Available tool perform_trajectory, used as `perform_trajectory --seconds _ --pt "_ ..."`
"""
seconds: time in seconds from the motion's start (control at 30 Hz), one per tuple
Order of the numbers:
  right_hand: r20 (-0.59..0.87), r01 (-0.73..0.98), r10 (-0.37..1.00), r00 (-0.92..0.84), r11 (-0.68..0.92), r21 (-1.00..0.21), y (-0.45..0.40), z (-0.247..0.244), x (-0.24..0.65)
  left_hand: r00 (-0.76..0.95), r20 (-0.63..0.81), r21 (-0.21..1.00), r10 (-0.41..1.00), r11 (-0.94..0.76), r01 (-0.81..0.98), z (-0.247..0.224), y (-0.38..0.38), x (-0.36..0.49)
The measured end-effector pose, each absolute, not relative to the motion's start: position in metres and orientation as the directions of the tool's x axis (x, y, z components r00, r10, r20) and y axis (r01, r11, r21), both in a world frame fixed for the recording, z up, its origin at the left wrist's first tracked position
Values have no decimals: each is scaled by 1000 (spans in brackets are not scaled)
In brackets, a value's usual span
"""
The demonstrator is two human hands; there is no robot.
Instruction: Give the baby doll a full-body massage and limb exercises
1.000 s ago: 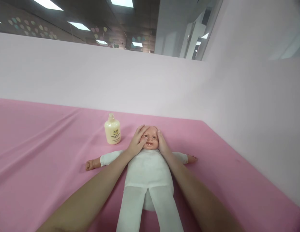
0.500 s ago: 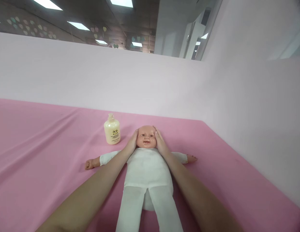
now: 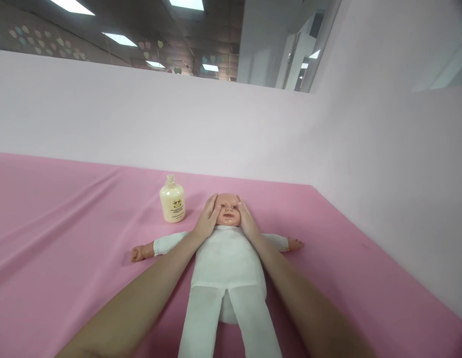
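Observation:
A baby doll (image 3: 228, 258) with a white cloth body lies on its back on a pink sheet (image 3: 85, 214), arms spread out and legs toward me. My left hand (image 3: 208, 216) rests along the left side of the doll's head, its fingers over the cheek and temple. Against the right side of the head lies my right hand (image 3: 248, 216), fingers stretched upward. Between both palms the doll's head (image 3: 228, 211) is cupped, face up. Part of each hand's fingers is hard to make out.
A pale yellow pump bottle (image 3: 173, 201) stands upright on the sheet, left of the doll's head. Behind the sheet rises a white wall (image 3: 152, 119) with a window above, and another white wall (image 3: 395, 164) runs along the right.
My left hand has shifted a little right and further over the doll's cheek. The doll's head has moved slightly right. My right hand has barely moved.

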State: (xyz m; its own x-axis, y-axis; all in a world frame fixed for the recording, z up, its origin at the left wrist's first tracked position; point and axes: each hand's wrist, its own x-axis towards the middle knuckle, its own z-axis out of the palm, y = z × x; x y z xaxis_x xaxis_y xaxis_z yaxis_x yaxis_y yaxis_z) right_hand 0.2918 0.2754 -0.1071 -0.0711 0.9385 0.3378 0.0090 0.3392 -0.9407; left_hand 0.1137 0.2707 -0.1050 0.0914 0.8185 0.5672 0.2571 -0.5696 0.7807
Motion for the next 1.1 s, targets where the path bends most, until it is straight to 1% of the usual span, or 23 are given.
perform_trajectory --seconds 0.07,0.17,0.47,0.8,0.93,1.1 --pt "314 43 945 -94 319 -947 269 -102 292 135 605 731 785 -615 295 -105 270 113" --pt "315 98 941 -124 328 -940 262 -95 291 147 615 706 775 -624 335 -105 272 112" --pt "316 128 944 -96 326 -937 261 -92 289 148 629 705 763 -640 306 -105 273 112" --pt "311 121 945 -98 322 -939 259 -90 289 156 630 706 761 -645 293 -105 273 112" --pt "342 111 933 -111 353 -929 259 -89 289 146 613 728 777 -627 279 -103 271 111" --pt "342 116 932 -117 355 -928 260 -91 289 119 591 766 798 -601 229 -100 269 111"
